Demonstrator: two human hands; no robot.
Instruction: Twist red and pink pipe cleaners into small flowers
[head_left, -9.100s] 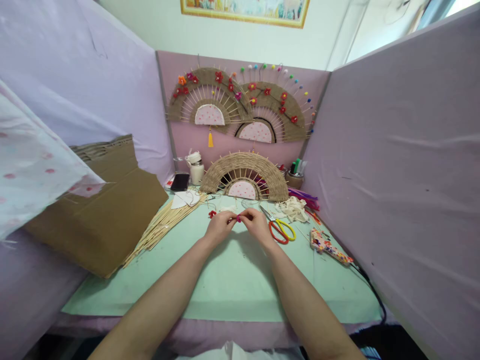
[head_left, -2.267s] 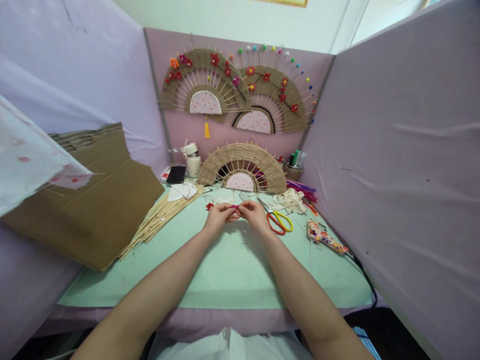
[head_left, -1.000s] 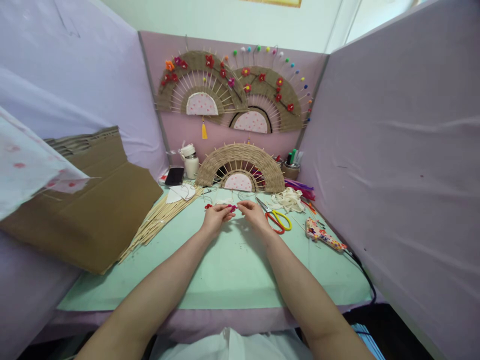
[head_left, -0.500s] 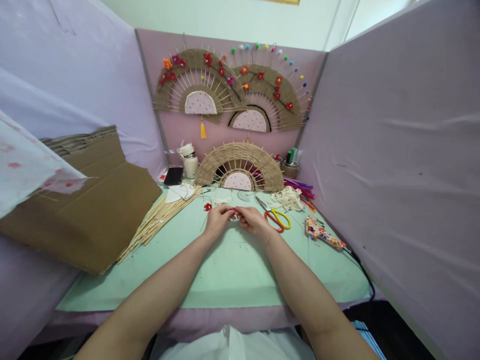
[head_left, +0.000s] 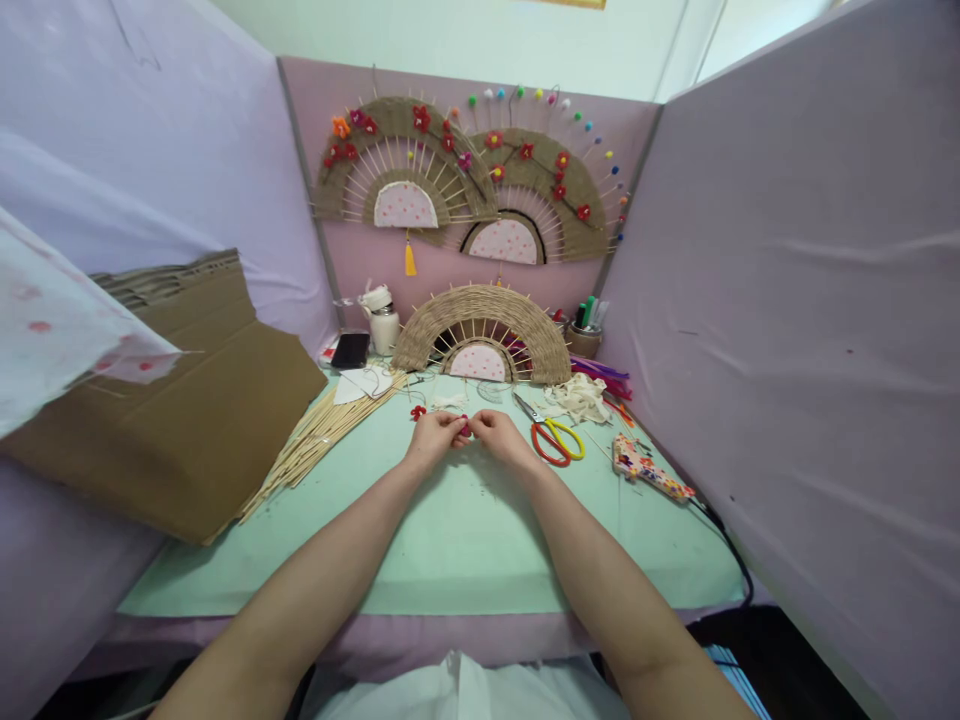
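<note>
A small magenta fuzzy pipe-cleaner piece (head_left: pixel 465 427), bent into a bundle like a flower, is held low over the table's middle. My left hand (head_left: pixel 435 438) pinches it between thumb and fingers. At its right side, my right hand (head_left: pixel 498 436) has its fingertips closed on its edge; exactly how they grip is too small to see. Just beyond my left hand lies a red pipe-cleaner flower (head_left: pixel 418 412). Scissors with red and yellow handles (head_left: pixel 559 443) rest to the right of my right hand. A woven half-round fan (head_left: pixel 525 315) stands behind both hands.
Thin bamboo sticks (head_left: pixel 319 440) and a big cardboard sheet (head_left: pixel 172 410) are at left. On the right are a patterned glue gun (head_left: pixel 649 470) with a black cord, off-white scraps (head_left: pixel 581 398) and purple pipe cleaners (head_left: pixel 607 375). A white bottle (head_left: pixel 382 325) and phone (head_left: pixel 350 351) stand behind.
My fingers have shifted on the magenta piece, and more of it shows between them. My right hand has drawn slightly away to the right. The whole view has moved a little.
</note>
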